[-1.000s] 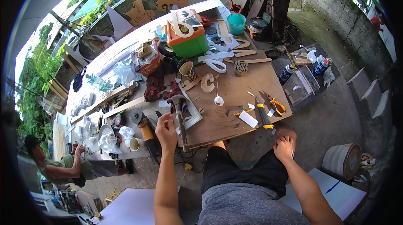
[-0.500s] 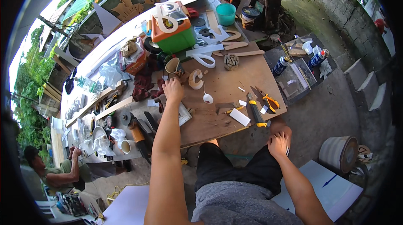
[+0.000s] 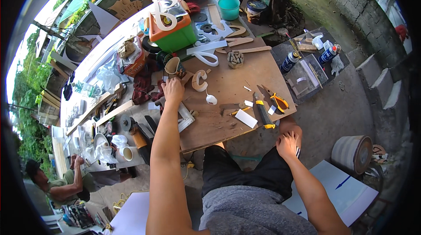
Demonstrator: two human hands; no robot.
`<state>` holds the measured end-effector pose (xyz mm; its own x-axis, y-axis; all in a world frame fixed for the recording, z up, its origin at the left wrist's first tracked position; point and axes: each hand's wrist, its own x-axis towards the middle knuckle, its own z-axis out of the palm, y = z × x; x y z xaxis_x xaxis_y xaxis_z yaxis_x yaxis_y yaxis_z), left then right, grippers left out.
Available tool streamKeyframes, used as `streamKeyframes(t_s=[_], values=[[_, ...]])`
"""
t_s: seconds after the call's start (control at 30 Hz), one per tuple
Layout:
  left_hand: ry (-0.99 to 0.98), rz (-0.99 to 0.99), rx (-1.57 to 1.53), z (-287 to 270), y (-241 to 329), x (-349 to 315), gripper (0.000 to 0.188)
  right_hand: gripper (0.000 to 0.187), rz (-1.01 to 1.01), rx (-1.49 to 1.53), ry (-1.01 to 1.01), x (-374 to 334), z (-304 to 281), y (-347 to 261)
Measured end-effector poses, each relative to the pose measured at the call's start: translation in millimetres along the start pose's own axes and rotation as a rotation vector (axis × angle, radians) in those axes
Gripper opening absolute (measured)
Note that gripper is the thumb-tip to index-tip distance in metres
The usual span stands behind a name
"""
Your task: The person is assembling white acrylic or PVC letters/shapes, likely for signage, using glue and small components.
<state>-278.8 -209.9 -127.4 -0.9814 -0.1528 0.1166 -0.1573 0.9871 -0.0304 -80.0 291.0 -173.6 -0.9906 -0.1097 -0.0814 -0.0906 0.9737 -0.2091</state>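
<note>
Some left fingers (image 3: 174,82) now beside cup (image 3: 176,68)

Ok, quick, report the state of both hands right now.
Left hand: beside the tan patterned paper cup; grip cannot be told.
Right hand: loosely open, resting at the right knee, nothing visible held.

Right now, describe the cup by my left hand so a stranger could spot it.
Find the green and orange box on the big table. Come toward yourself from it to the cup, just beyond your left hand and left of the curved wooden cutout. Its dark, patterned outside sets it apart from the plain pale cup near the angle grinder.
</note>
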Motion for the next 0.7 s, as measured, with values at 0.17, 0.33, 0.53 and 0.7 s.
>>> streamKeyframes(t_s=[0.17, 0.33, 0.53, 0.7], values=[[0.043, 0.075, -0.165, -4, 0, -6, 0.031, 0.014, -0.002, 0.002, 0.04, -3, 3, 3], [-0.011, 0.054, -0.389, -14, -9, 1, 0.035, 0.019, 0.01, -0.019, 0.015, -6, 11, 9], [0.074, 0.067, -0.438, -57, 9, 8, 0.036, 0.018, 0.009, 0.0, -0.012, -7, 14, 5], [0.236, 0.071, -0.616, -91, 16, -29, 0.029, 0.018, 0.013, -0.016, 0.02, -5, 16, 5]])
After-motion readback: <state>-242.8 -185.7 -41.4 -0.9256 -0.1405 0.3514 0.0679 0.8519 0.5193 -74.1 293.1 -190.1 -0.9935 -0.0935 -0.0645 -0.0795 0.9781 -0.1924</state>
